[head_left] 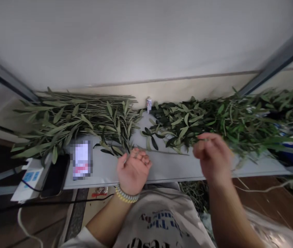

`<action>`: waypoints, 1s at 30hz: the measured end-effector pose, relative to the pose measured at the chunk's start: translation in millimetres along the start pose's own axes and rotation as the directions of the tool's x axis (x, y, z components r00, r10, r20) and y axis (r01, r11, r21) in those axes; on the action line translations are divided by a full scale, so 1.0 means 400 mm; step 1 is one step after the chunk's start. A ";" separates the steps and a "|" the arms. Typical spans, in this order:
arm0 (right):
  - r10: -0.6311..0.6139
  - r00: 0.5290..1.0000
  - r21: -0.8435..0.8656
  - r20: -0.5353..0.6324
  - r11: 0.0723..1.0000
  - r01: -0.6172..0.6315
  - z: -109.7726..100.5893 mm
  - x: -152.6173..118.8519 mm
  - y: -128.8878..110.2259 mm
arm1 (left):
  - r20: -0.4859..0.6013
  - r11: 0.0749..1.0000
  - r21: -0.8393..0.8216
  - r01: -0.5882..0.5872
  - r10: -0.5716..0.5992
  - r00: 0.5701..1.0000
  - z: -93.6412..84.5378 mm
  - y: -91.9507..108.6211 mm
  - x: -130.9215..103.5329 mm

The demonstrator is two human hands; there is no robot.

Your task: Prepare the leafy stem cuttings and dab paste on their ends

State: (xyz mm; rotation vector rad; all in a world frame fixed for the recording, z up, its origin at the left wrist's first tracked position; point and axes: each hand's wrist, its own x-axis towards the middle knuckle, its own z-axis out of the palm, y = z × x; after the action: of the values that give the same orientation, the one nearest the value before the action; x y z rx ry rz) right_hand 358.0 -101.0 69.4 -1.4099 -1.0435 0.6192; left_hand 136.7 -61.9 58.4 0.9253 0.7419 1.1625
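My left hand is turned palm up at the front of the grey shelf, its fingers loosely curled and the thumb apart, with nothing visible in the palm. Just beyond its fingertips are the lower leaves of a bundle of long-stemmed leafy branches. My right hand, smeared by motion, is raised in front of a heap of loose green leaves. Its thumb and fingers are pinched together; a speck of green shows there, too blurred to name. A thin bare stem lies between the hands.
A phone with a lit, blurred screen lies left of my left hand, beside a dark phone and a white power strip. A small printed tube or roll stands by the wall. Metal posts flank the shelf.
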 end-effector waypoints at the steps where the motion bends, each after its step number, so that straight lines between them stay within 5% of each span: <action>1: 0.026 0.999 0.048 0.028 0.998 -0.027 0.026 -0.009 0.017 | 0.026 0.998 0.031 -0.063 0.062 0.998 -0.001 -0.005 0.008; 4: 0.141 0.976 0.060 0.163 0.986 -0.153 0.086 -0.057 0.083 | 0.228 0.841 0.335 -0.425 0.365 0.903 -0.021 0.001 0.034; 6: 0.178 0.955 -0.027 0.238 0.984 -0.177 0.100 -0.093 0.120 | 0.470 0.634 0.446 -0.632 0.435 0.768 -0.041 0.017 0.052; 9: 0.171 0.946 -0.096 0.276 0.984 -0.150 0.091 -0.126 0.148 | 0.759 0.298 0.406 -0.864 0.417 0.501 -0.062 0.044 0.073; 11: 0.167 0.947 -0.117 0.275 0.983 -0.139 0.082 -0.131 0.152 | 0.825 0.124 0.324 -0.938 0.448 0.344 -0.062 0.057 0.079; 13: 0.165 0.946 -0.128 0.279 0.983 -0.133 0.078 -0.129 0.152 | 0.830 0.067 0.272 -0.960 0.488 0.270 -0.054 0.063 0.078; 16: 0.163 0.948 -0.137 0.273 0.982 -0.130 0.085 -0.124 0.150 | 0.804 0.095 0.293 -0.951 0.514 0.299 -0.043 0.057 0.069; 19: 0.172 0.950 -0.149 0.262 0.979 -0.136 0.099 -0.122 0.158 | 0.678 0.190 0.420 -0.887 0.584 0.446 -0.060 0.032 0.057; 22: 0.188 0.943 -0.171 0.274 0.975 -0.145 0.109 -0.120 0.180 | 0.275 0.374 0.669 -0.642 0.679 0.681 -0.115 -0.003 0.043; 24: 0.193 0.941 -0.201 0.279 0.970 -0.139 0.116 -0.115 0.198 | -0.093 0.570 0.723 -0.390 0.641 0.762 -0.164 -0.019 0.037; 27: 0.152 0.958 -0.251 0.242 0.964 -0.090 0.144 -0.093 0.214 | -0.405 0.726 0.666 -0.173 0.546 0.734 -0.232 -0.025 0.045; 30: 0.100 0.973 -0.256 0.209 0.966 -0.045 0.217 -0.060 0.197 | -0.464 0.694 0.715 -0.088 0.565 0.682 -0.274 -0.016 0.072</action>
State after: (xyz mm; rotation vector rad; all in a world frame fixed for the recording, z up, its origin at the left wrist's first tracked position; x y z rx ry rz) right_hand 290.3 -70.2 -24.5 -1.6315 -1.2855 0.7305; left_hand 51.5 -11.2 3.5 1.2803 1.6982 1.6613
